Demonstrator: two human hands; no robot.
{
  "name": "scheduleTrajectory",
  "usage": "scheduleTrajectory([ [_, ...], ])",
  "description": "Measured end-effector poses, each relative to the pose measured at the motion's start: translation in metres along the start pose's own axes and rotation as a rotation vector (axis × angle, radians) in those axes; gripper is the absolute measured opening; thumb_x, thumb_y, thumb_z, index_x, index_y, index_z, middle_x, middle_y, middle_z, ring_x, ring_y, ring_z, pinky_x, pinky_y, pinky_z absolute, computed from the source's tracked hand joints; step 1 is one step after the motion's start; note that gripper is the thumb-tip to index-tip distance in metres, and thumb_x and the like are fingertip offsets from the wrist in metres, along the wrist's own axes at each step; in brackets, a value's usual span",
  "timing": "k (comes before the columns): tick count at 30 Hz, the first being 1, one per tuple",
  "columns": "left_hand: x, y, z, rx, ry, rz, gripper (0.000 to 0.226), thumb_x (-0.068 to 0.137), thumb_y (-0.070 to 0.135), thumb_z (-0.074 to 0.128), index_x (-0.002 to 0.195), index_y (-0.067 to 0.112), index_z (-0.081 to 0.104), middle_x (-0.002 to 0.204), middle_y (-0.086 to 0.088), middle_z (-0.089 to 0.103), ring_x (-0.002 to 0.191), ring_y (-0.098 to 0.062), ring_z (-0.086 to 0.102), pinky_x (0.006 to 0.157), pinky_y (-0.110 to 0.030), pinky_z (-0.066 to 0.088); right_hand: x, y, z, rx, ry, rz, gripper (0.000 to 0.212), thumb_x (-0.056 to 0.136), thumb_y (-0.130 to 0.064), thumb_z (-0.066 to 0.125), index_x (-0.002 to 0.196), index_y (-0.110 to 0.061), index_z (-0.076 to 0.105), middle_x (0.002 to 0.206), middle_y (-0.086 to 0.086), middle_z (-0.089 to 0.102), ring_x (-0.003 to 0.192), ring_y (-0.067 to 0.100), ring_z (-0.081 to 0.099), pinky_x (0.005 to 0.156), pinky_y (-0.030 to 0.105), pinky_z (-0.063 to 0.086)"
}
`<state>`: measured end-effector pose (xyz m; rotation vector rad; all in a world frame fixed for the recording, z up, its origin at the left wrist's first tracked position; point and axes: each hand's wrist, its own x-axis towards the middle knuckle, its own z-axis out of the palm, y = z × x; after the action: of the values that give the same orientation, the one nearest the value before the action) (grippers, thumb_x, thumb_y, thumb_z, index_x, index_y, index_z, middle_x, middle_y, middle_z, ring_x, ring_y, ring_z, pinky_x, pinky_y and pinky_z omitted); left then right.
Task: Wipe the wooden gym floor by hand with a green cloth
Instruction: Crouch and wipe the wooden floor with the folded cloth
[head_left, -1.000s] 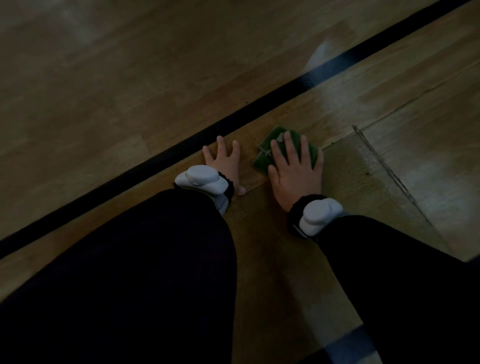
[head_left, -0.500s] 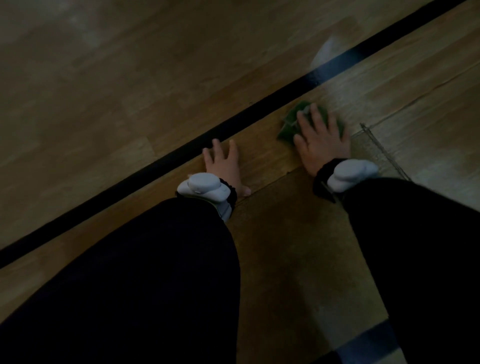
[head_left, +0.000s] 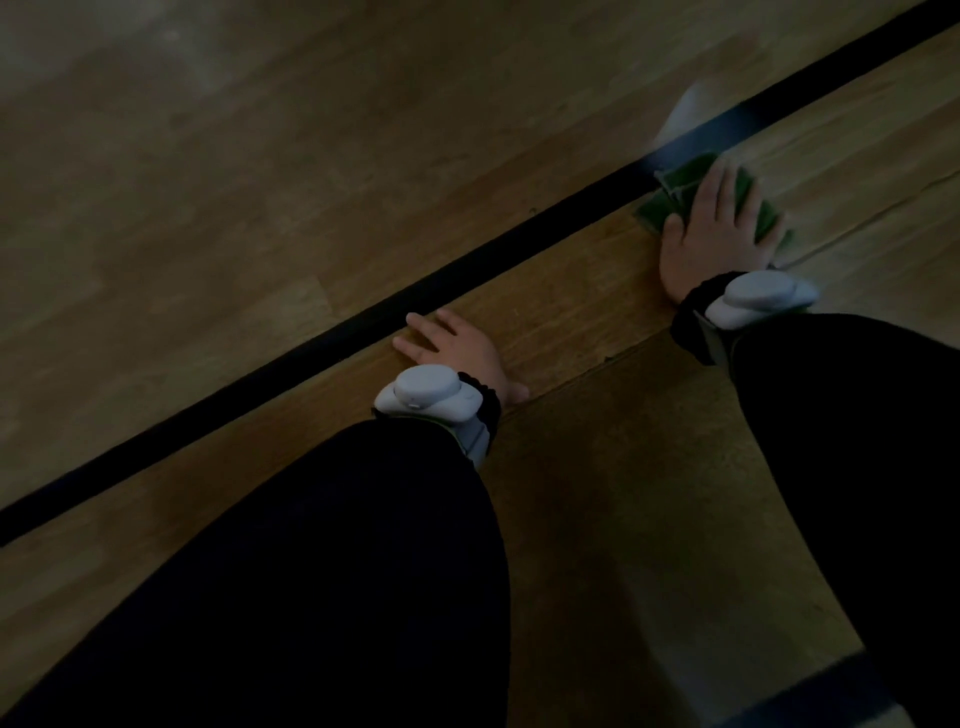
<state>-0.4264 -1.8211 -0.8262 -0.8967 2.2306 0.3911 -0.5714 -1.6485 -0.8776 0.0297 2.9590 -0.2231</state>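
On the wood floor (head_left: 208, 218), the right hand (head_left: 711, 234) lies flat on top of the green cloth (head_left: 670, 202). Its fingers are straight and spread out, and they press the cloth down. The cloth is folded and sits far up on the right, just beside the black line (head_left: 311, 348) that runs across the floor from low left to high right. One corner of the cloth touches that line. The hand hides most of the cloth, so only its edges show.

The left hand (head_left: 457, 353) is well apart from the cloth, lower and nearer the middle. It rests flat on the floor with its fingers out, and the fingertips reach the edge of the black line. It holds nothing.

Each wrist has a grey band (head_left: 431, 395) on it. Dark sleeves (head_left: 311, 571) cover both arms and hide a lot of the floor below. A pale shine (head_left: 685, 114) sits on the floor above the cloth. The picture is dim.
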Motion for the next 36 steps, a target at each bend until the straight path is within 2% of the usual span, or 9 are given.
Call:
scheduleTrajectory([
  [5,0.002,0.001,0.001,-0.014,-0.008,-0.011,0.126,0.072,0.044,0.076,0.148,0.001,-0.014,0.154,-0.026,-0.018,0.140,-0.051,-0.008,0.116,-0.058,0.008,-0.006,-0.030,-0.002,0.031,-0.053,-0.121,0.067,0.101,-0.040,0.027,0.152,-0.015,-0.009,0.161,0.004,-0.001,0.148,0.024,-0.003,0.117,0.051,-0.002],
  [11,0.005,0.003,0.001,-0.020,-0.015,-0.038,0.124,0.073,0.041,0.077,0.148,0.002,-0.014,0.154,-0.025,-0.019,0.140,-0.051,-0.008,0.114,-0.059,0.008,-0.026,-0.100,0.017,-0.089,-0.139,-0.467,0.064,0.100,-0.040,0.026,0.153,-0.018,-0.002,0.161,-0.001,-0.006,0.148,0.024,-0.005,0.116,0.051,-0.002],
  [13,0.010,0.003,0.006,-0.039,0.018,-0.050,0.111,0.082,0.039,0.070,0.149,0.003,-0.012,0.154,-0.024,-0.018,0.140,-0.051,-0.007,0.114,-0.059,0.009,-0.041,-0.118,0.022,-0.120,-0.151,-0.606,0.062,0.100,-0.040,0.026,0.153,-0.019,-0.001,0.161,-0.001,-0.006,0.147,0.023,-0.005,0.116,0.050,-0.002],
  [17,0.016,0.007,0.012,-0.043,0.123,-0.078,0.071,0.101,0.030,0.039,0.150,0.003,-0.004,0.156,-0.023,-0.009,0.141,-0.050,-0.004,0.116,-0.056,0.004,-0.059,-0.136,0.028,-0.133,-0.192,-0.833,0.059,0.101,-0.040,0.025,0.153,-0.023,0.003,0.161,-0.005,-0.004,0.148,0.019,-0.004,0.116,0.047,-0.001],
  [21,0.017,0.007,0.015,-0.048,0.115,-0.091,0.080,0.097,0.032,0.049,0.151,0.004,-0.004,0.156,-0.022,-0.011,0.141,-0.051,-0.003,0.115,-0.057,0.009,-0.053,-0.127,0.028,-0.140,-0.181,-0.874,0.057,0.102,-0.042,0.022,0.153,-0.026,0.003,0.161,-0.008,-0.004,0.148,0.017,-0.004,0.117,0.044,-0.004],
  [26,0.014,0.007,0.007,-0.061,0.063,-0.087,0.096,0.092,0.031,0.060,0.149,0.004,-0.013,0.155,-0.023,-0.016,0.140,-0.052,-0.007,0.113,-0.059,0.008,-0.026,-0.117,0.020,-0.120,-0.149,-0.704,0.056,0.102,-0.041,0.024,0.153,-0.027,0.004,0.161,-0.008,-0.001,0.148,0.020,-0.003,0.116,0.050,-0.001],
  [30,0.008,0.006,-0.004,-0.013,-0.055,-0.037,0.126,0.074,0.043,0.076,0.146,0.000,-0.018,0.152,-0.027,-0.023,0.139,-0.053,-0.012,0.115,-0.061,0.008,0.017,-0.086,0.008,-0.091,-0.145,-0.560,0.057,0.102,-0.040,0.024,0.153,-0.025,0.004,0.161,-0.006,0.001,0.148,0.023,0.000,0.116,0.053,0.001],
  [36,0.007,0.003,-0.002,-0.022,-0.050,-0.012,0.129,0.071,0.044,0.077,0.147,0.002,-0.017,0.153,-0.026,-0.023,0.139,-0.053,-0.012,0.115,-0.060,0.010,0.065,-0.031,-0.011,-0.040,-0.101,-0.244,0.058,0.102,-0.039,0.024,0.153,-0.022,0.006,0.161,-0.001,0.003,0.147,0.029,0.002,0.116,0.056,-0.002],
])
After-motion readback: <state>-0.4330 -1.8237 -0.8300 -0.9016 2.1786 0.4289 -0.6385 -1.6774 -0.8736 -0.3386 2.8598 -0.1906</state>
